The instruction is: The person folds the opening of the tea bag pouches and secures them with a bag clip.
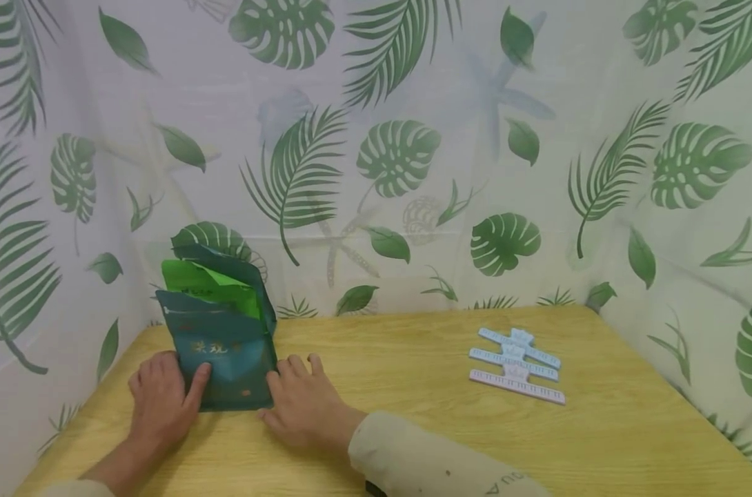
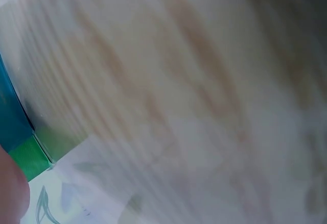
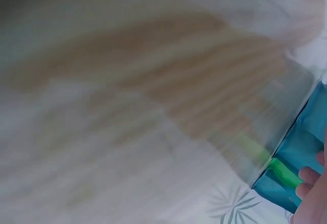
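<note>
A teal pouch [image 1: 230,352] with gold print stands upright on the left part of the table, its top gaping. Bright green packaging [image 1: 211,284] sticks up from inside it. My left hand [image 1: 161,397] grips the pouch's left side, thumb across the front, other fingers along the side and partly hidden. On the lower right edge, my right hand [image 1: 304,400] rests with its fingers against the side and its thumb near the bottom corner. Both wrist views catch only a corner of the pouch [image 2: 13,112], with fingers [image 3: 309,175] touching it in the right one.
Several pale blue and pink ruler-like clips [image 1: 515,364] lie stacked in a staggered row on the right of the wooden table [image 1: 382,373]. Leaf-printed white curtains [image 1: 413,269] stand behind and along both sides. Blurred, see-through cover fills much of both wrist views.
</note>
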Motion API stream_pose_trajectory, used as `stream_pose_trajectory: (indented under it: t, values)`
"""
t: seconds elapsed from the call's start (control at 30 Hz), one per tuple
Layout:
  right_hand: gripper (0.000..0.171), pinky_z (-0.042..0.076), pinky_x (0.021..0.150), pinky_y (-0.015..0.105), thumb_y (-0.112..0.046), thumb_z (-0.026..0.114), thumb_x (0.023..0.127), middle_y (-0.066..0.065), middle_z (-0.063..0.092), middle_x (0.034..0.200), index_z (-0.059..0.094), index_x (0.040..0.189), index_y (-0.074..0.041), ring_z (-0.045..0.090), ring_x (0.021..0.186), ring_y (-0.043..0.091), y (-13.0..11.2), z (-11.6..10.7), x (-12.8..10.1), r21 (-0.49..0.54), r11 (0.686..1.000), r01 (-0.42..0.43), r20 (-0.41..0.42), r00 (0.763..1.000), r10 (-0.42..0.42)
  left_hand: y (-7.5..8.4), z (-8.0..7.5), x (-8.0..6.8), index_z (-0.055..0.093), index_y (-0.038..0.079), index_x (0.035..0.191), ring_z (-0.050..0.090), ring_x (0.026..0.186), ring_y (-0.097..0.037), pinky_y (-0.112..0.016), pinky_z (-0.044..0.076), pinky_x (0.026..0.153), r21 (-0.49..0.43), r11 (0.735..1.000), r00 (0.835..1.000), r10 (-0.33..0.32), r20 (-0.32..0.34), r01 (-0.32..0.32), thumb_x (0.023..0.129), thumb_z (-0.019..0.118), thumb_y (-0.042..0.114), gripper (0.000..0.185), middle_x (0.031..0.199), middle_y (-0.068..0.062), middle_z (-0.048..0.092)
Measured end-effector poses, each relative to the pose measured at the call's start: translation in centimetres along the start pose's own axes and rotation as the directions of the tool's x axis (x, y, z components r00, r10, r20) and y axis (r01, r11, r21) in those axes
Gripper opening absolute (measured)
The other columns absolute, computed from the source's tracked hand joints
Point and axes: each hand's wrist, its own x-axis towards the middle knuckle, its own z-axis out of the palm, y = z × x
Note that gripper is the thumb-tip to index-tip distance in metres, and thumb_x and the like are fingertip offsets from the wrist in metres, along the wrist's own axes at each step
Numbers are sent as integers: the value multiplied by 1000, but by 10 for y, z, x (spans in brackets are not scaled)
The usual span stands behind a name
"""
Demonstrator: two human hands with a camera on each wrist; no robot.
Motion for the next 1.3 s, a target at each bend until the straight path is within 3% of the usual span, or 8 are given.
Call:
stream_pose_trajectory:
  t: [0.13,0.33,0.5,0.8,1.1,1.3]
  values:
    - [48,30,107,50,-57,32,103,0,51,125,53,121,-18,43,121,20,7,0,-1,5,1000,-13,-5,1000,13,1,1,2,45,-13,111,40,105,-47,-60,24,87,-41,998,999,47,-15,-48,102,50,36,50,109,-31,49]
    - [48,31,106,51,-58,31,104,0,52,123,53,116,-17,44,118,20,14,-1,-4,-3,1000,-18,1,1000,18,4,4,2,46,-9,105,41,101,-43,-55,25,84,-81,992,995,99,-33,-101,100,55,31,41,100,-25,49]
    - [47,31,105,51,-56,31,104,1,53,124,52,117,-17,44,117,20,21,-4,-8,-37,999,3,-15,1000,-3,8,6,5,48,-8,103,43,100,-43,-55,26,84,-59,987,988,147,-45,-150,99,57,33,42,99,-25,52]
    - [46,31,106,52,-55,33,105,2,53,124,53,116,-15,45,117,21,29,-6,-17,-47,999,7,1,1000,-7,19,6,5,49,-8,104,43,99,-41,-55,28,84,-18,988,988,156,0,-156,100,55,42,50,102,-24,53]
    - [48,31,105,51,-54,33,105,2,54,121,54,120,-14,44,117,20,38,-2,-27,-84,996,29,-6,1000,-30,26,9,3,50,-7,103,45,101,-42,-56,28,88,-20,981,981,193,-5,-193,99,56,44,51,102,-23,54]
    - [44,32,100,48,-53,35,104,2,53,118,53,115,-15,44,112,20,45,-2,-32,-72,997,40,-26,999,-42,29,13,5,52,-6,102,46,101,-41,-53,27,86,-28,971,972,235,-18,-235,99,57,46,52,98,-20,54]
